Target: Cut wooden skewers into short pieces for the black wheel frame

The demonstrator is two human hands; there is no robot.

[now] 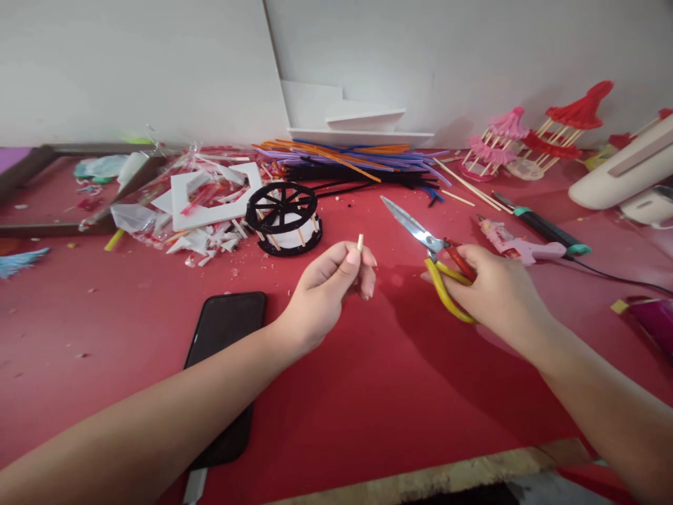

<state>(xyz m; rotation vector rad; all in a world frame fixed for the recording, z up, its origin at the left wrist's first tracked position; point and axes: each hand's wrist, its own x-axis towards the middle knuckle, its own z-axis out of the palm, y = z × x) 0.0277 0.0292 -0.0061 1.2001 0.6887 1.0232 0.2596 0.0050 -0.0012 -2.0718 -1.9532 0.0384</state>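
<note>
My left hand (336, 284) is closed in a pinch on a short wooden stick piece (360, 242), held upright above the red table (368, 379). My right hand (494, 291) grips scissors (428, 245) by their yellow and red handles, blades nearly shut and pointing up-left toward the stick. A black and white wheel model (284, 217) with wooden spokes stands just behind my left hand. A black phone (226, 337) lies face down under my left forearm.
Pipe cleaners (357, 165) in many colours are piled at the back. Paper scraps and plastic wrap (189, 203) lie at left. A pink glue gun (518, 245), a black tool (547, 230), wooden sticks and small pink and red pagoda models (531, 137) sit at right. White foam boards (357, 123) lean on the wall.
</note>
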